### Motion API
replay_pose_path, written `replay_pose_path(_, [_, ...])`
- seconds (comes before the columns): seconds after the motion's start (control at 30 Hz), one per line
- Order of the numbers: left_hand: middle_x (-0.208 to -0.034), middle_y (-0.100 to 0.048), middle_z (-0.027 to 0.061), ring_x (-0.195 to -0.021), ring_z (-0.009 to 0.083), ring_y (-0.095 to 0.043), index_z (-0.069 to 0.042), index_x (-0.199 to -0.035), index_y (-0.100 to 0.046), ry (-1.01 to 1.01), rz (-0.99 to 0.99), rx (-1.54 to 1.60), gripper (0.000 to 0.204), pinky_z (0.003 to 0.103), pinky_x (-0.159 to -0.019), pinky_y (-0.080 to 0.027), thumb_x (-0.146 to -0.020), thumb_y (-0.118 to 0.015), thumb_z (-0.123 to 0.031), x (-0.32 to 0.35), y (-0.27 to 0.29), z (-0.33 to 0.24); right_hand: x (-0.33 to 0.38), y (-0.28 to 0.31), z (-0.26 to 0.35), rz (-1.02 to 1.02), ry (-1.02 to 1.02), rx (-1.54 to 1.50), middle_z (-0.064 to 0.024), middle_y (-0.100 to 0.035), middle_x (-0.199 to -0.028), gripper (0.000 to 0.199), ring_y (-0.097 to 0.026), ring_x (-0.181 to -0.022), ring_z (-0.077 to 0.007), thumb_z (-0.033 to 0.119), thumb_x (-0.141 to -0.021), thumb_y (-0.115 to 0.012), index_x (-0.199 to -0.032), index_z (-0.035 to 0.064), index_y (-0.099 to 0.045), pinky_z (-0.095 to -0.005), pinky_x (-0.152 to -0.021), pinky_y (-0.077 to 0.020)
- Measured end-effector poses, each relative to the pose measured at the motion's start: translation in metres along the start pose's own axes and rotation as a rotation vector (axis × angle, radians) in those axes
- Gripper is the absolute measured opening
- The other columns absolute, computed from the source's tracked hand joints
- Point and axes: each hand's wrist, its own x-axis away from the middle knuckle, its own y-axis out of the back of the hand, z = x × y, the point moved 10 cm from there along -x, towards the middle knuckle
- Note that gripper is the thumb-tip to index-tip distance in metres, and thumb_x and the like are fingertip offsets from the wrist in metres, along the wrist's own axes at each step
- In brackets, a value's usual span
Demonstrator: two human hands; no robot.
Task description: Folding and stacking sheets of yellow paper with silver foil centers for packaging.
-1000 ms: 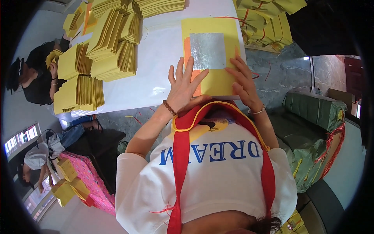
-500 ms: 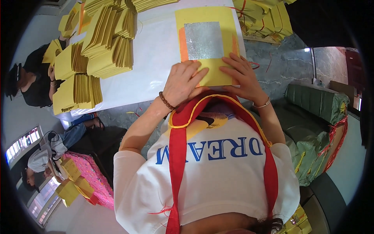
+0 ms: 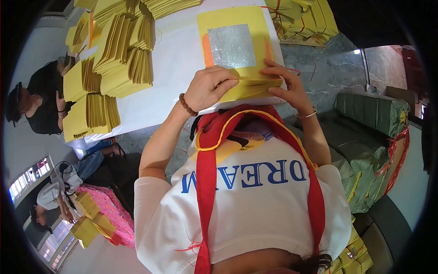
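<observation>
A yellow paper sheet (image 3: 232,16) with a silver foil square (image 3: 232,45) and orange strips along its sides lies in front of me on the white-covered table (image 3: 175,59). Its near edge is raised and curled, and more yellow layers show below it. My left hand (image 3: 206,89) pinches the near left part between thumb and fingers. At the near right edge, my right hand (image 3: 288,86) has its fingers on top of the paper and its thumb under the raised part.
Stacks of folded yellow paper (image 3: 119,75) fill the table's left side. Tied yellow bundles (image 3: 310,20) lie beyond the right edge. Green wrapped bales (image 3: 367,116) stand at my right. Two people (image 3: 45,89) sit at the left, another yellow pile (image 3: 86,223) beside the farther one.
The near edge of the yellow paper has come up, parting from the layers below. My hands, spread on the paper before, now grip its edge. The view has shifted slightly.
</observation>
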Motion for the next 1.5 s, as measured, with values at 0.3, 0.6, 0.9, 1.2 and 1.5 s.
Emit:
replay_pose_path(0.3, [-0.064, -0.057, 0.0097, -0.055, 0.0186, -0.053, -0.001, -0.083, -0.063, 0.207, 0.031, 0.127, 0.014, 0.030, -0.052, -0.042, -0.082, -0.059, -0.015, -0.001, 0.000, 0.020, 0.001, 0.000, 0.000, -0.054, -0.015, -0.061, -0.0120, -0.046, -0.132, 0.046, -0.035, -0.129, -0.0219, 0.017, -0.074, -0.064, -0.118, 0.0082, -0.056, -0.0353, -0.106, -0.0232])
replay_pose_path(0.6, [-0.058, -0.052, 0.0050, -0.051, 0.0090, -0.045, 0.000, -0.081, -0.063, 0.286, 0.055, 0.208, 0.015, 0.026, -0.048, -0.038, -0.081, -0.059, -0.014, 0.003, -0.005, 0.031, 0.000, -0.002, 0.002, -0.055, -0.006, -0.099, -0.0112, -0.047, -0.131, 0.050, -0.032, -0.130, -0.0223, 0.029, -0.076, -0.062, -0.120, 0.0070, -0.054, -0.0358, -0.107, -0.0204])
replay_pose_path(0.9, [-0.056, -0.050, 0.0035, -0.051, 0.0073, -0.042, -0.001, -0.082, -0.063, 0.278, 0.106, 0.227, 0.017, 0.025, -0.047, -0.036, -0.083, -0.057, -0.017, 0.000, -0.007, 0.036, 0.000, -0.004, 0.004, -0.082, -0.036, -0.095, -0.0119, -0.047, -0.131, 0.049, -0.033, -0.129, -0.0216, 0.027, -0.077, -0.062, -0.120, 0.0046, -0.053, -0.0347, -0.107, -0.0213])
replay_pose_path(1.2, [-0.060, -0.052, 0.0011, -0.055, 0.0054, -0.042, 0.000, -0.087, -0.064, 0.329, 0.098, 0.362, 0.019, 0.023, -0.050, -0.036, -0.085, -0.057, -0.017, 0.002, -0.010, 0.046, -0.001, 0.003, -0.012, -0.173, -0.055, -0.092, -0.0114, -0.052, -0.125, 0.031, -0.046, -0.118, -0.0188, 0.010, -0.084, -0.059, -0.114, 0.0030, -0.057, -0.0308, -0.100, -0.0329])
replay_pose_path(1.5, [-0.060, -0.053, 0.0012, -0.055, 0.0056, -0.044, 0.000, -0.088, -0.064, 0.289, 0.142, 0.333, 0.020, 0.023, -0.049, -0.036, -0.084, -0.055, -0.017, -0.001, -0.013, 0.046, -0.002, 0.004, -0.006, -0.178, -0.043, -0.062, -0.0120, -0.054, -0.124, 0.033, -0.046, -0.120, -0.0200, 0.009, -0.081, -0.061, -0.113, 0.0040, -0.058, -0.0316, -0.101, -0.0318])
